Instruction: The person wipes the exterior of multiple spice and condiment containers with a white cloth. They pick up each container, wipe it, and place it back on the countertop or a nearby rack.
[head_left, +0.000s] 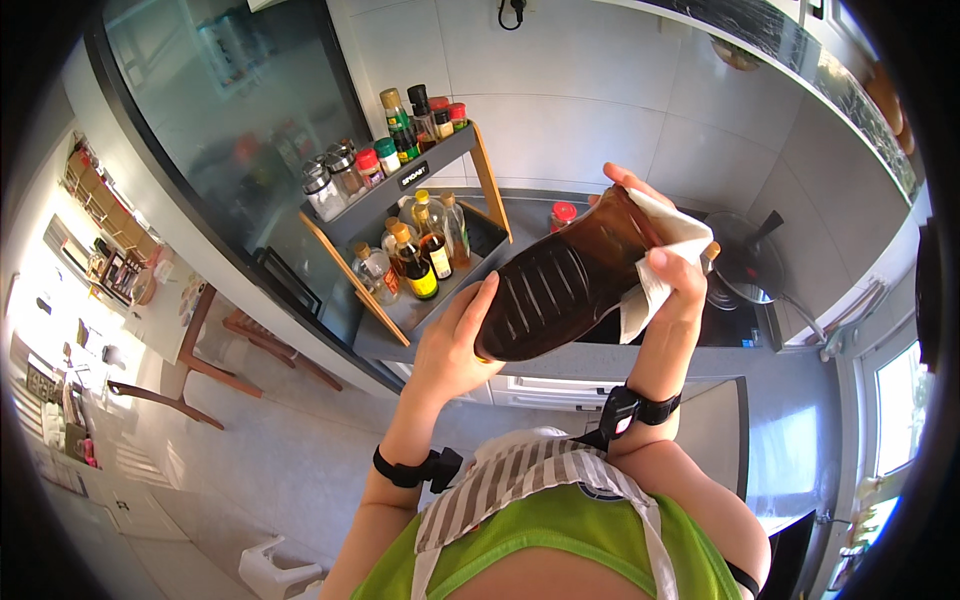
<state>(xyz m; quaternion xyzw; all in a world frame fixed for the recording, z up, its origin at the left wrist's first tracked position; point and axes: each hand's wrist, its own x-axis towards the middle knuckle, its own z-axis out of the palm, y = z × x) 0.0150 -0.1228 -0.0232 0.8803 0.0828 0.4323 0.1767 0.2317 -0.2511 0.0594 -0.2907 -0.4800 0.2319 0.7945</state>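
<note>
A large dark brown bottle (551, 289) with a ribbed side lies tilted across both hands, above the counter's front edge. My left hand (450, 349) grips its lower left end. At the upper right end, my right hand (671, 262) presses a white paper towel or cloth (686, 225) against it, with fingers reaching around behind. Part of that end is covered by the cloth. Behind the bottle, a red-lidded jar (562, 215) stands on the counter.
Left on the counter, a two-tier condiment rack (390, 184) carries several seasoning jars and glass bottles (415, 262). To the right, a lidded pan (742, 259) sits on the black cooktop (724, 326). White drawers (544, 386) are below. A white stool (274, 566) stands on the floor.
</note>
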